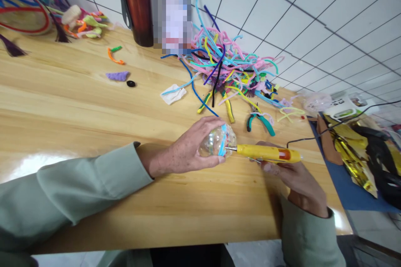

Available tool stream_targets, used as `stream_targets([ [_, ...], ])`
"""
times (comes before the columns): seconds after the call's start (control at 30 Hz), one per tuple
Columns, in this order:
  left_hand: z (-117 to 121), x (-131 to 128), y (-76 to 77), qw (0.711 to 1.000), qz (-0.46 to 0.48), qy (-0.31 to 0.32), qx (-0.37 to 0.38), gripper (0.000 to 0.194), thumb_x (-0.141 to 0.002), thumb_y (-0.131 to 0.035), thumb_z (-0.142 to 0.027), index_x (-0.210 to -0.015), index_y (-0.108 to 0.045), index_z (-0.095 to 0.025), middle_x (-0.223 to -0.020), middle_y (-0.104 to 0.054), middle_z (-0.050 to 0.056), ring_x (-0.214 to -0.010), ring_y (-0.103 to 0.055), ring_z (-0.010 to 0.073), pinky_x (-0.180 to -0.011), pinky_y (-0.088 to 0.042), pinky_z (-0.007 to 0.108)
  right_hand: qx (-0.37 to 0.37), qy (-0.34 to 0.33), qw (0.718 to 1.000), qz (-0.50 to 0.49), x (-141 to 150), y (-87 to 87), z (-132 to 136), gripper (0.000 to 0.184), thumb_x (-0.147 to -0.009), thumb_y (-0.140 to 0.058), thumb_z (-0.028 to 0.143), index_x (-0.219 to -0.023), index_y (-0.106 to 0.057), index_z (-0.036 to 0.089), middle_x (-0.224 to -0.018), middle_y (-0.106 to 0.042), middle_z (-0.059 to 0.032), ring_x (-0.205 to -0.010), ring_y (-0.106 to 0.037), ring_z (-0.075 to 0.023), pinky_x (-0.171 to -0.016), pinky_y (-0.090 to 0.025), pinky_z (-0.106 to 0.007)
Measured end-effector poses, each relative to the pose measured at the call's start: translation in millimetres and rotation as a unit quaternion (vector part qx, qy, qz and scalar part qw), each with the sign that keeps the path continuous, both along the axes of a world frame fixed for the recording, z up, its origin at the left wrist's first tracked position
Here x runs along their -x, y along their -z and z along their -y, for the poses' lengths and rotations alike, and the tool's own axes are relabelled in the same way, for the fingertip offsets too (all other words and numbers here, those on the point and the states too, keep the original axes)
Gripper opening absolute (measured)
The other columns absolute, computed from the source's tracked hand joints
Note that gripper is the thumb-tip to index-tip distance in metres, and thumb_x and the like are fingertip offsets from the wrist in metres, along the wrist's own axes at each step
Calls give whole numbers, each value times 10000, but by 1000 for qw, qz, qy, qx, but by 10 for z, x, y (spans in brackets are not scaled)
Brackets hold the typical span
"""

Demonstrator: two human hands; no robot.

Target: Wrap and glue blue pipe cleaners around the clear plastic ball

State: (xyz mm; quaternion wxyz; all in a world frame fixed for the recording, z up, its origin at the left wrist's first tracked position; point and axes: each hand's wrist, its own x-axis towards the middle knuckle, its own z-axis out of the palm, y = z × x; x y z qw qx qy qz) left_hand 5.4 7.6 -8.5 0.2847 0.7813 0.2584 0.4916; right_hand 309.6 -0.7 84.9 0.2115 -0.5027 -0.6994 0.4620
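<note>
My left hand (194,144) is closed around a clear, rounded plastic piece (213,142) that looks like the end of a bottle, with a light blue band (223,139) around it. In my right hand (290,175) is a yellow hot glue gun (263,152), gripped from below. Its metal nozzle points left and meets the clear piece beside the blue band, or lies just in front of it. My right fingertips are partly hidden under the glue gun.
A tangled heap of pipe cleaners (225,58) lies against the tiled wall, near yellow-handled pliers (230,108) and teal-handled pliers (265,123). A dark red flask (138,8) stands behind. The glue gun's black cord (341,121) runs right, past gold foil (351,158).
</note>
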Motion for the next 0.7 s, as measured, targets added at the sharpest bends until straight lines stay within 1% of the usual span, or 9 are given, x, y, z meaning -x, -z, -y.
stream_targets([
  [0.13,10,3,-18,1000,-4,-5,2,844,-940,-825,-334,-1641,-355,-302,-1528,-569,179,-1472,-554,376,-1217,-510,622,5,1,1000,1,-12,1,7,438,-858,-827,688,-934,-818,256,-847,-754,-44,-755,-697,-232,-675,-607,-324],
  [0.27,13,10,-25,1000,-5,-3,4,836,-945,-817,-320,-1645,-360,-298,-1542,-564,180,-1477,-549,376,-1222,-506,619,5,8,1000,4,9,-18,12,484,-846,-812,731,-898,-817,250,-874,-769,-60,-784,-716,-249,-699,-626,-342],
  [0.4,4,22,-9,1000,-7,-4,7,856,-939,-829,-341,-1651,-355,-318,-1557,-553,174,-1497,-529,379,-1238,-488,639,12,10,1000,5,21,-8,16,493,-815,-847,721,-958,-831,249,-857,-790,-53,-757,-728,-239,-678,-636,-331],
  [0.5,7,47,-5,1000,-15,0,9,841,-956,-809,-354,-1658,-345,-317,-1562,-545,177,-1521,-508,376,-1249,-485,631,1,32,999,-11,-46,24,17,521,-785,-876,711,-999,-827,238,-869,-816,-64,-785,-758,-259,-713,-656,-361],
  [0.57,16,66,-8,1000,-24,-1,14,816,-972,-791,-353,-1658,-352,-310,-1574,-540,181,-1536,-496,378,-1261,-475,624,-21,61,997,-37,-157,39,-12,525,-786,-875,714,-990,-814,234,-903,-827,-71,-815,-766,-265,-752,-658,-383],
  [0.6,21,75,-10,999,-28,-4,18,806,-976,-788,-351,-1657,-358,-305,-1583,-536,183,-1539,-494,380,-1267,-467,622,-40,76,995,-50,-237,42,-42,510,-808,-858,710,-978,-803,232,-915,-823,-71,-815,-757,-257,-761,-652,-386],
  [0.67,27,86,-10,999,-36,-12,27,789,-980,-783,-351,-1651,-371,-294,-1601,-530,183,-1537,-498,383,-1271,-461,622,-101,116,986,-56,-447,42,-127,453,-875,-806,671,-973,-776,229,-931,-798,-62,-802,-717,-231,-766,-627,-381],
  [0.7,27,87,-8,999,-38,-17,32,779,-982,-779,-352,-1646,-376,-293,-1603,-530,179,-1531,-505,381,-1270,-461,625,-144,148,978,-43,-575,44,-176,409,-902,-786,627,-989,-762,228,-927,-777,-53,-796,-690,-220,-766,-610,-376],
])
